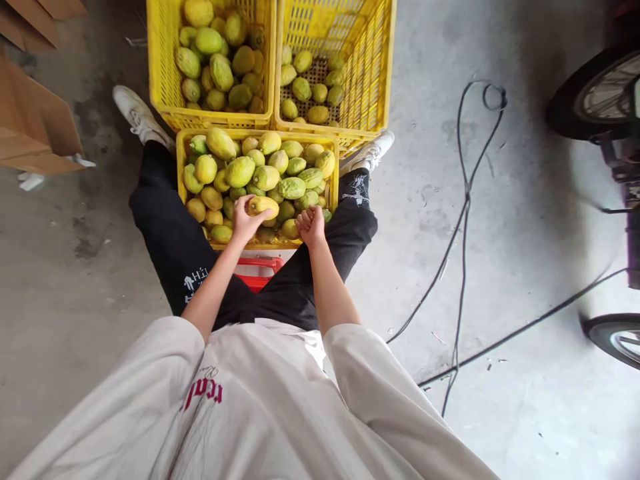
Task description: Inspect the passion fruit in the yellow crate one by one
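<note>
- Head view, looking straight down: a seated person in a white top and black trousers had a yellow crate [181, 175] of fruit between the knees.
- The left hand [243, 220] was curled around one yellow-green fruit [263, 205], fingers wrapped over its near end, lifting it just above the pile at the crate's near edge.
- The right hand [311, 225] was closed in a loose fist just beside it, over the pile; whether it held anything could not be told.
- The fruit looked oval, firm and smooth-skinned with a dull shine, probably light enough for one hand but liable to bruise; a grip around the middle would suit.
- Two more crates [367, 73] of stiff plastic lattice stood beyond, the right one partly filled.
- Rough grey concrete floor, a limp black cable [465, 200], cardboard [35, 127] at left, wheels [595, 100] at right.
</note>
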`<action>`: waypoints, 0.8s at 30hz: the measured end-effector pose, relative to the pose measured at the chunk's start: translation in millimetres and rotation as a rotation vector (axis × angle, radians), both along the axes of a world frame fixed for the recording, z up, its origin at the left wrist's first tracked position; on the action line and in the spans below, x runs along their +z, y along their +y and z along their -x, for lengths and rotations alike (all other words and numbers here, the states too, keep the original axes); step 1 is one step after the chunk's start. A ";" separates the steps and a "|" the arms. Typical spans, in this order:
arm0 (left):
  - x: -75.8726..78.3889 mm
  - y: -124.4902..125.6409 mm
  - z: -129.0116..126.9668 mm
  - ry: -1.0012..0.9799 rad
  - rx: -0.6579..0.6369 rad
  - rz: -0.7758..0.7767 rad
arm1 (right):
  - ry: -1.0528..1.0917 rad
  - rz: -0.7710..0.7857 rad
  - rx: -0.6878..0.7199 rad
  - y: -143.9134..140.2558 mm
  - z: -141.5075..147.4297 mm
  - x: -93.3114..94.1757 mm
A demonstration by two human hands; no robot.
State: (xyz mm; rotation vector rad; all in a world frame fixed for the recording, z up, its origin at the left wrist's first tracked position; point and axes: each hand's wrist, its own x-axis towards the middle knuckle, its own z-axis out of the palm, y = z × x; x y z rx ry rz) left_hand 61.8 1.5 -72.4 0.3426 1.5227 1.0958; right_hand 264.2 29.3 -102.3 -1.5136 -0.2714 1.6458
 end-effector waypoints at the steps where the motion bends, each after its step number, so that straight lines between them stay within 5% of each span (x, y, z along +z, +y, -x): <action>1: 6.6 -5.0 20.7 0.085 0.046 -0.060 | -0.005 -0.023 0.024 1.0 -0.8 -2.1; 5: 31.6 -30.7 87.2 -0.088 0.200 0.048 | -0.040 -0.048 0.037 1.8 0.0 -8.8; 8: 36.2 -42.9 108.8 -0.308 0.265 0.149 | -0.153 -0.044 0.085 0.4 13.8 -10.2; 14: 20.4 -36.5 112.8 -0.562 0.359 0.074 | -0.537 -0.202 0.605 -5.8 82.4 -13.8; 19: 9.2 -33.1 111.1 -0.485 0.331 0.092 | -0.893 -0.130 0.702 -5.6 133.7 -18.0; 24: -5.2 -30.2 104.2 -0.457 0.288 0.163 | -1.048 -0.086 0.936 0.8 137.9 -18.8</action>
